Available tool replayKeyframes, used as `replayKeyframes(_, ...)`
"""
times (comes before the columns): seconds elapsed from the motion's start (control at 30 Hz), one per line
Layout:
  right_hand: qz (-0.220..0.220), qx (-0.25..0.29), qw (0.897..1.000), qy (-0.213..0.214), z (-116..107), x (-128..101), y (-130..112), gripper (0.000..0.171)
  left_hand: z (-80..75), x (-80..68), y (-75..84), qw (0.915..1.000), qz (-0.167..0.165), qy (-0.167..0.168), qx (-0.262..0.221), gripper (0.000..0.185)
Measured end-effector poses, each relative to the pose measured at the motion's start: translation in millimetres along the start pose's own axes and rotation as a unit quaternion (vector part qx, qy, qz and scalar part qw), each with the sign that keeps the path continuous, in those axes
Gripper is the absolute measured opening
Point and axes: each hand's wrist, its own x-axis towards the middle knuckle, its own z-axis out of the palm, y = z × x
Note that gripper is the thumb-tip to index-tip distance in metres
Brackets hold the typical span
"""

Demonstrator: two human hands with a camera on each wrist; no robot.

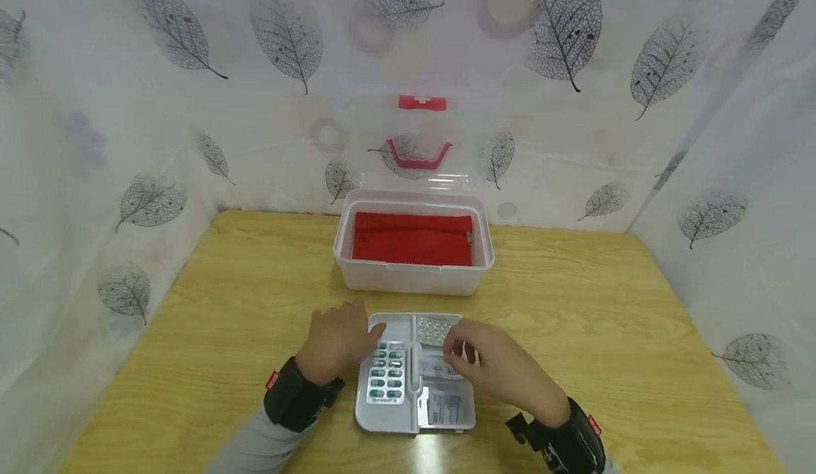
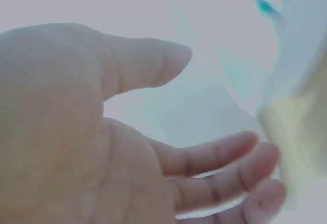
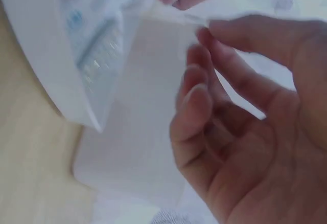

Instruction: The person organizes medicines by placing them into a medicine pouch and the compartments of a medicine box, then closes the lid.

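Down on the wooden table [image 1: 574, 304], a white tray [image 1: 398, 417] lies just before an open plastic box [image 1: 413, 275] that holds a red pouch [image 1: 411, 239]; the left hand [image 1: 336, 341] rests at the tray's left edge, fingers relaxed and apart, beside a green pill strip [image 1: 387, 373]; the right hand [image 1: 494, 364] pinches a white packet [image 3: 138, 132] over the tray's right half, fingers [image 3: 191, 106] curled on it.

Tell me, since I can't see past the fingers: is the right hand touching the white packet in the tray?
Touching. The right wrist view shows the right hand pinching the edge of the white packet between thumb and fingertips.
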Motion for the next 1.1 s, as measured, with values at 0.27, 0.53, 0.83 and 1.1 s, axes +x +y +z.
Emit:
replayKeyframes(0.27,-0.003,-0.024,0.986,0.168,-23,14,10,0.010,14.1,-20.0,28.6,0.9864,0.155,0.027,0.047,0.045)
replayKeyframes(0.53,-0.029,-0.057,0.966,0.249,-29,36,23,0.027,27.4,-21.4,37.1,0.9845,0.175,0.007,0.016,0.054)
replayKeyframes(0.83,0.028,-0.056,0.964,0.259,-28,49,34,0.023,34.8,-24.7,41.2,0.9841,0.176,-0.004,0.022,0.051)
replayKeyframes(1.1,0.030,-0.037,0.965,0.257,-29,56,40,0.013,29.4,-18.0,34.2,0.9863,0.165,0.006,0.002,0.039)
